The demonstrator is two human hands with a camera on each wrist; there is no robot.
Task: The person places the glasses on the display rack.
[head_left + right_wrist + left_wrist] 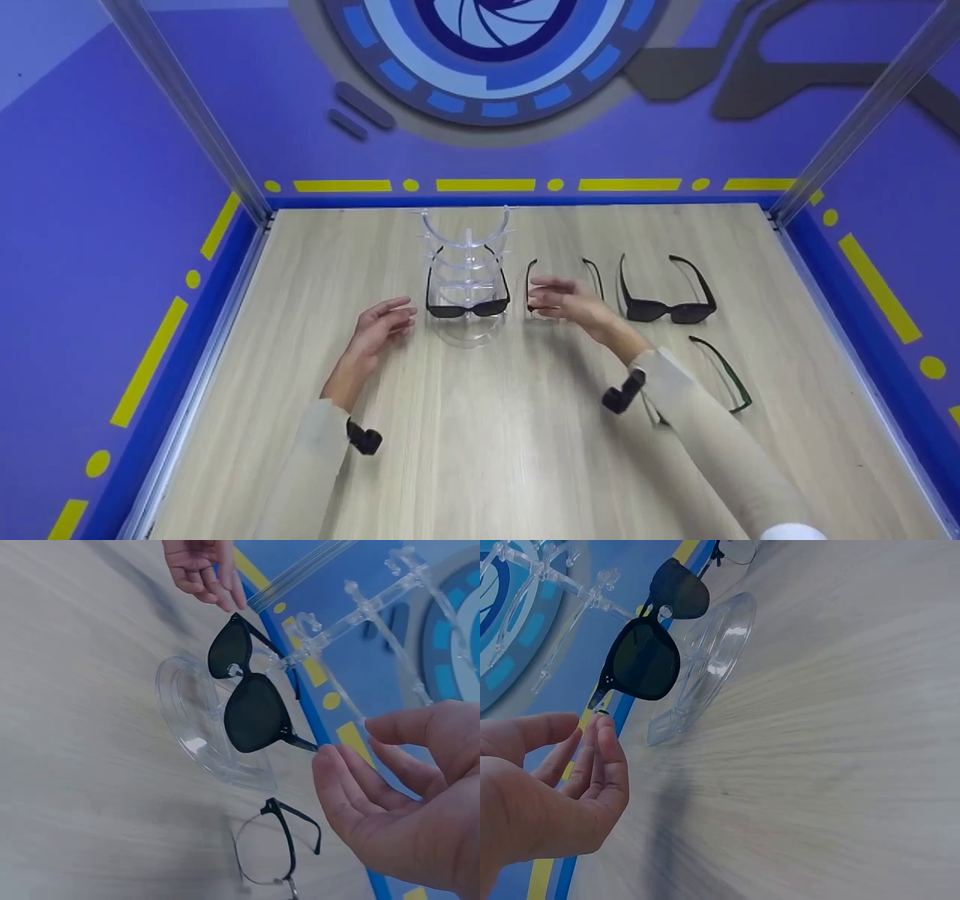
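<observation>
A clear plastic glasses stand [469,281] stands on the table, and black sunglasses [468,309] sit on its lowest tier, lenses facing me. To the left of the stand is my left hand [381,330], fingers loosely bent and holding nothing. My right hand [564,300] hovers to the right of the stand, also holding nothing, and covers part of a pair of clear-lens eyeglasses [594,274]. Those eyeglasses [281,847] have a dark upper rim in the right wrist view. Both wrist views show the sunglasses [646,660] on the stand near the fingertips.
Larger black sunglasses [670,311] lie on the table [480,450] to the right, temples pointing away. Nearer me, glasses with a dark green frame [731,375] lie partly hidden under my right forearm. Blue printed panels [480,157] enclose the back and both sides.
</observation>
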